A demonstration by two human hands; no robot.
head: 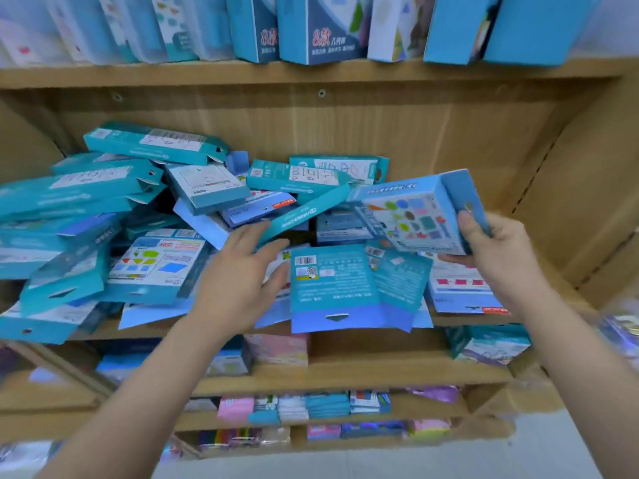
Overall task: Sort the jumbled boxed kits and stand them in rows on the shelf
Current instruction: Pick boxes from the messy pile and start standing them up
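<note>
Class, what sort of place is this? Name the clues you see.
Probably a stationery or toy shop: tiered wooden shelves, many near-identical boxed kits with barcodes and hang holes, more packaged goods below.

We see a bright, evenly lit picture with a cool, bluish tone. The light is soft and appears to come from above. We find only weak shadows, under the upper board (311, 76) and in the gaps between the jumbled boxes (193, 195). The wide lens bends the boards, most of all at the left and right edges. The held box (418, 219) is fairly sharp, yet we cannot read its small print. The top row of boxes (321, 29) looks soft, the lower shelves (311, 407) are blurred, and the far right edge is smeared. The floor (380, 461) looks pale and washed out.
</note>
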